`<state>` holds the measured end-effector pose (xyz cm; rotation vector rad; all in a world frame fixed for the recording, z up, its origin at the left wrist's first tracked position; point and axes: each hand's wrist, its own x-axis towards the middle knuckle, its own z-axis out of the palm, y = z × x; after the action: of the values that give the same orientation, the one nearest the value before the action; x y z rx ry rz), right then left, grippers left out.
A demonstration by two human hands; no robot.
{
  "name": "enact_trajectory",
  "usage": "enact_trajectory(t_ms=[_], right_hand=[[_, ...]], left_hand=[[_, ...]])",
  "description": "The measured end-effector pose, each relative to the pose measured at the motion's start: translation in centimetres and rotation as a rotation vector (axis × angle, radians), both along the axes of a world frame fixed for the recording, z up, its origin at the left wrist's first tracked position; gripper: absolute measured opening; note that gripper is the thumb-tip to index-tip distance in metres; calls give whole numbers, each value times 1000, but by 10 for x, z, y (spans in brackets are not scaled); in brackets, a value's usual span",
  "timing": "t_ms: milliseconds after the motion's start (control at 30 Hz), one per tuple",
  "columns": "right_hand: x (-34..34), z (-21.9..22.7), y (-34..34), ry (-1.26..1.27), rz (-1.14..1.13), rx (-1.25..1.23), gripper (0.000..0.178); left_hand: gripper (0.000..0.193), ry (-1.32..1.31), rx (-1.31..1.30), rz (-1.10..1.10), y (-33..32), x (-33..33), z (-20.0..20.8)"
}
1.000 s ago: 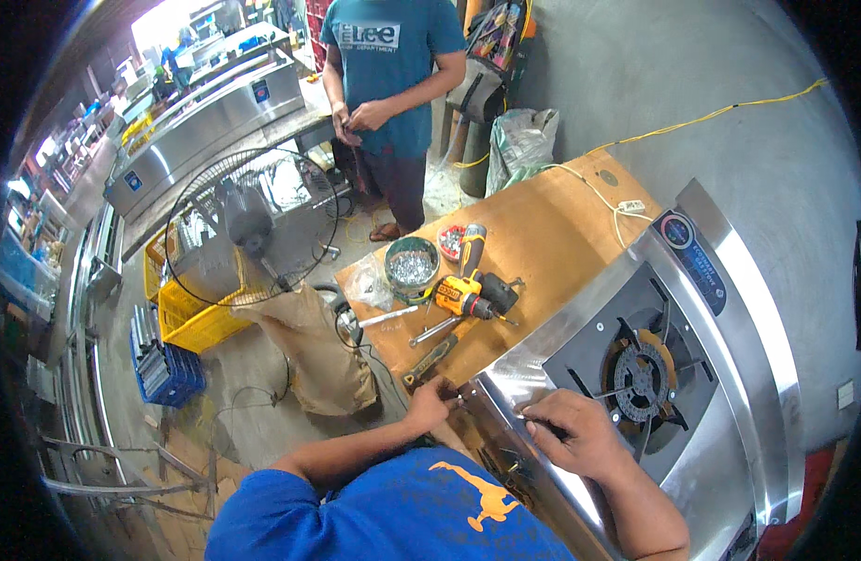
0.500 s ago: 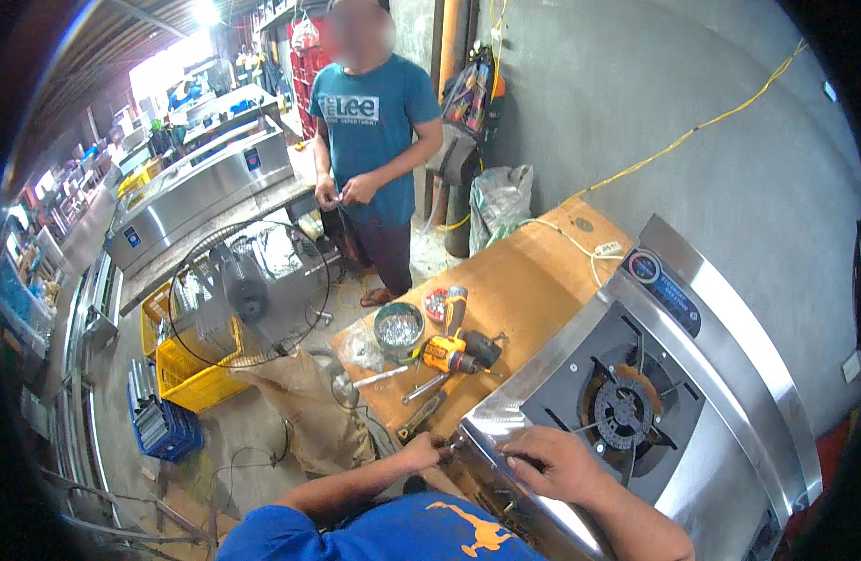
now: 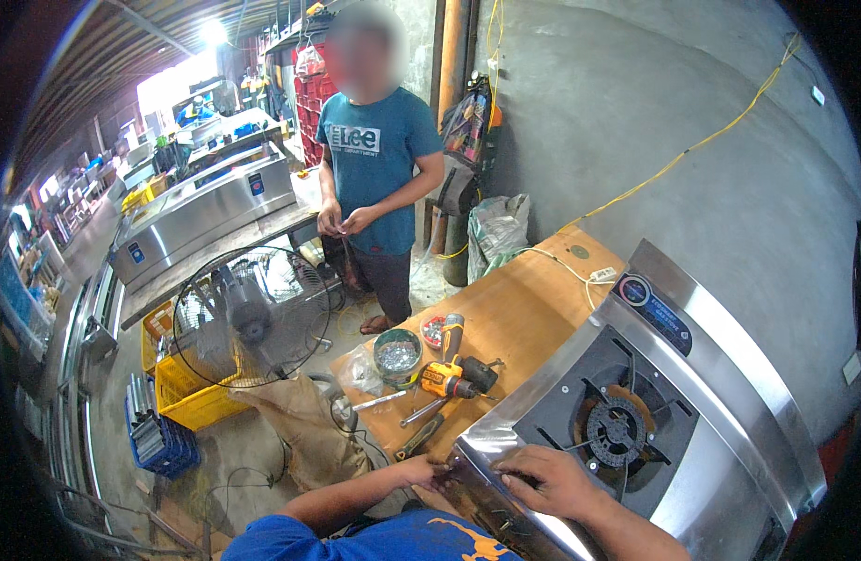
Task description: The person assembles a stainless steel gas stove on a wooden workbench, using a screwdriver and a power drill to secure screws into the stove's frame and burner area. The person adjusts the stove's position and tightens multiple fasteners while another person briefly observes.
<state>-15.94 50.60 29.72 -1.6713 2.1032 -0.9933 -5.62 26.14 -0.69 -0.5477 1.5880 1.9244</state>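
A stainless steel gas stove (image 3: pixel 501 423) with a single round burner (image 3: pixel 617 428) stands in front of me on the right. At its front left corner is my left hand (image 3: pixel 430 474), fingers pinched together; whatever they hold is too small to tell. My right hand (image 3: pixel 554 481) lies over the stove's front edge with its fingers curled and closed. Anything inside that hand is hidden. Just beyond my left hand, a dark-handled tool (image 3: pixel 419 438) lies on the wooden table (image 3: pixel 543 271), with a metal rod (image 3: pixel 423 411) beside it.
A yellow and black cordless drill (image 3: pixel 444 379), a tub of small metal fasteners (image 3: pixel 397 353) and a plastic bag (image 3: pixel 360 372) share the table. A co-worker (image 3: pixel 379 168) stands beyond it, hands together. At left are a caged fan (image 3: pixel 248 313), yellow crate (image 3: pixel 197 407) and blue crate (image 3: pixel 164 458).
My view has shifted slightly. Both hands stay at the stove's front edge, with small finger movements. The co-worker's hands remain together at the waist.
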Motion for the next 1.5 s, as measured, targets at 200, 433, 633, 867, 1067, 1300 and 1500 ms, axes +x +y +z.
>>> enact_trajectory(t_ms=[200, 433, 633, 867, 1067, 1300, 1500], right_hand=[[-1, -6, -2, 67, -1, 31, 24], [-2, -4, -1, 5, -10, 77, 26], [0, -9, -3, 34, -35, 23, 24], [1, -11, -11, 63, -79, 103, 26], [3, -1, -14, 76, -106, 165, 21], [2, -3, -9, 80, -78, 72, 19], [0, -2, -9, 75, -39, 54, 22]], left_hand=[[49, 338, -750, -146, 10, 5, 8], [40, 185, -230, -86, 0, 3, -7], [23, -92, 265, 116, -3, 0, -31], [29, 180, -244, 39, 11, 7, 2], [33, 280, -908, -305, -6, -4, 49], [21, 268, -1389, -107, -102, -24, 62], [24, 342, -1412, -117, -110, -31, 57]])
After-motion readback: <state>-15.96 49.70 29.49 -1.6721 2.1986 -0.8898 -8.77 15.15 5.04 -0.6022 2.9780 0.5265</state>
